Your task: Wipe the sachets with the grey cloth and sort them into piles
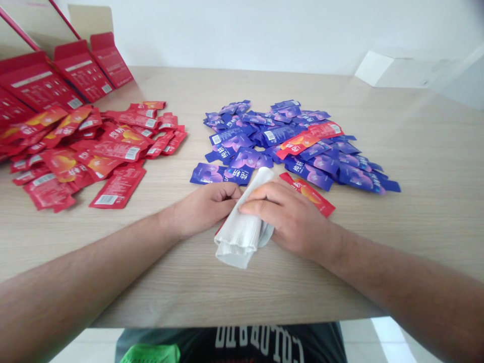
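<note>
A folded white ribbed cloth (245, 222), possibly a knitted glove, is pinched in my right hand (295, 217) close to the table's front. My left hand (207, 206) is closed right beside it, its fingertips partly hidden at the cloth. A thin red edge, like that of a red sachet (220, 230), peeks out between the left fingers and the cloth; the rest of it is covered. Behind my right hand lies another red sachet (319, 200). Just beyond both hands spreads a pile of purple-blue sachets (242, 136), with red sachets (298, 143) on top.
To the left is a heap of red sachets (121, 186). Several red cartons (81, 70) stand at the back left. A white object (401, 70) sits at the back right by the wall. Something green (151, 354) shows below the table edge.
</note>
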{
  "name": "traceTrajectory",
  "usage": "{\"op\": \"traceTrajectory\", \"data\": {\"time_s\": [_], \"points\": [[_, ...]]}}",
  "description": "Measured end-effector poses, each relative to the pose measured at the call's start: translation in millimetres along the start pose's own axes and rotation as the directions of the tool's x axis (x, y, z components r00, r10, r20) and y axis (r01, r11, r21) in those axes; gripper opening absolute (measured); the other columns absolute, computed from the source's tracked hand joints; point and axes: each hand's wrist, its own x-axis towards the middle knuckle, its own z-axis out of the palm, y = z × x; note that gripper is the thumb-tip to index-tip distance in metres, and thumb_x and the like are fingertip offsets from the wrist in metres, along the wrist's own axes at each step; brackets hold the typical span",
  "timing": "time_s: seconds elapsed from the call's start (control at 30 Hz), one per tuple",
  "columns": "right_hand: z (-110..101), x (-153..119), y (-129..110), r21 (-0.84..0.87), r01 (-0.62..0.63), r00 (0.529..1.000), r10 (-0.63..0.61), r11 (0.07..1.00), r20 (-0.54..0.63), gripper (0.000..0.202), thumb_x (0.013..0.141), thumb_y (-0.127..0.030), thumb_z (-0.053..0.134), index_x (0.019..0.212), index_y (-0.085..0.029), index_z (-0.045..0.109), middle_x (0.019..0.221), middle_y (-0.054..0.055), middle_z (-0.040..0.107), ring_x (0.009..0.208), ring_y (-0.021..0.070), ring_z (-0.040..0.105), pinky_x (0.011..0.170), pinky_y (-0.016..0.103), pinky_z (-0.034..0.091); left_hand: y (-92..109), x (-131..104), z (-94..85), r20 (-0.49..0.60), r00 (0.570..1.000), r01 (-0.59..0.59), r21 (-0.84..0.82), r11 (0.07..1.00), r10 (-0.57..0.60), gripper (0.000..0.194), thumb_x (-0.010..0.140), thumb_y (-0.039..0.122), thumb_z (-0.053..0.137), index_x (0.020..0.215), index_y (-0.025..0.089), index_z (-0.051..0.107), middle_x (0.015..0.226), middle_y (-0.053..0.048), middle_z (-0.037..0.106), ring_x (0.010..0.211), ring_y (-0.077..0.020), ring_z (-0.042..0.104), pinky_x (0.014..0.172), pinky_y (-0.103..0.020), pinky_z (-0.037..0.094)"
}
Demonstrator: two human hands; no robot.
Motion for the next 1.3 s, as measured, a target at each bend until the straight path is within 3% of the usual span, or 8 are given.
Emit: {"op": "traceTrajectory", "data": {"time_s": [0.1,0.3,0.43,0.7,0.87,1.07,1.17,1.3], "points": [[0.1,1.3,7.4,0.041,0.011,1.0,-0.01,0.999,-0.017,0.025,0.096,-0.014,0.06,0.119,-0.02,0.067,0.117,0.009,0.066,0.113,0.0242,0.059,0.1,0.043,0.049,1.2,-0.4,-1.4,0.053,0.998,-0.037,-0.026,0.999,0.038,0.021,0.093,0.035,0.057,0.085,0.017,0.063,0.078,0.002,0.062,0.068,-0.011,0.055,0.062,-0.022,0.044],[-0.5,1.2,16.1,0.074,-0.128,0.985,0.135,0.989,-0.105,0.027,0.092,-0.01,0.063,0.118,-0.017,0.065,0.114,0.01,0.066,0.112,0.0232,0.061,0.098,0.04,0.051,1.1,0.0,-0.1,0.074,0.994,-0.07,-0.099,0.993,0.077,0.018,0.088,0.034,0.067,0.088,0.016,0.066,0.083,0.001,0.064,0.074,-0.012,0.056,0.066,-0.022,0.047],[-2.0,0.4,10.2,0.064,-0.019,0.998,0.023,0.998,-0.056,0.025,0.095,-0.014,0.061,0.119,-0.02,0.064,0.118,0.01,0.065,0.114,0.0245,0.06,0.099,0.044,0.051,0.2,0.1,1.2,0.099,0.991,-0.072,-0.132,0.989,0.085,0.022,0.088,0.037,0.067,0.085,0.016,0.065,0.079,0.001,0.063,0.068,-0.0106,0.054,0.06,-0.021,0.044],[-0.1,-2.3,17.0,-0.086,-0.201,0.975,0.191,0.976,-0.115,0.028,0.09,-0.007,0.061,0.116,-0.017,0.063,0.112,0.011,0.064,0.106,0.0258,0.061,0.095,0.043,0.052,-1.6,-0.8,5.2,-0.051,0.996,-0.081,-0.158,0.984,0.073,0.022,0.087,0.036,0.068,0.08,0.016,0.061,0.077,0.002,0.062,0.07,-0.0105,0.054,0.066,-0.023,0.044],[0.2,-3.7,-2.2,-0.169,-0.116,0.992,0.107,0.979,-0.058,0.023,0.092,-0.011,0.061,0.114,-0.014,0.065,0.111,0.012,0.064,0.107,0.028,0.059,0.094,0.045,0.051,-2.4,0.6,10.1,-0.135,0.99,-0.076,-0.308,0.948,0.035,0.022,0.082,0.034,0.071,0.079,0.016,0.059,0.076,0.001,0.061,0.063,-0.0097,0.053,0.057,-0.022,0.042],[11.2,-3.0,-33.3,-0.153,0.105,0.987,-0.083,0.983,0.14,0.022,0.104,-0.023,0.048,0.11,-0.017,0.068,0.103,0.008,0.065,0.096,0.0237,0.058,0.082,0.039,0.051,-6.6,3.0,7.3,-0.326,0.945,-0.081,-0.191,0.978,0.014,0.018,0.088,0.032,0.062,0.079,0.018,0.054,0.068,0.005,0.053,0.056,-0.0077,0.043,0.051,-0.02,0.036],[12.0,-3.0,-32.4,-0.133,0.149,0.976,-0.124,0.98,0.177,0.023,0.104,-0.024,0.048,0.111,-0.018,0.069,0.103,0.007,0.066,0.098,0.0233,0.058,0.081,0.038,0.051,-8.0,2.7,4.4,-0.292,0.956,-0.075,-0.168,0.983,0.023,0.019,0.089,0.033,0.062,0.08,0.018,0.054,0.066,0.005,0.051,0.055,-0.0075,0.041,0.05,-0.02,0.035],[4.7,-3.2,-2.9,-0.122,0.027,1.0,-0.026,0.992,0.008,0.023,0.101,-0.019,0.054,0.121,-0.018,0.065,0.113,0.01,0.065,0.105,0.0249,0.059,0.092,0.042,0.051,-7.2,1.9,2.4,-0.142,0.99,-0.038,-0.204,0.978,0.009,0.023,0.089,0.038,0.064,0.08,0.018,0.056,0.069,0.004,0.055,0.057,-0.0084,0.047,0.051,-0.02,0.037]]}}
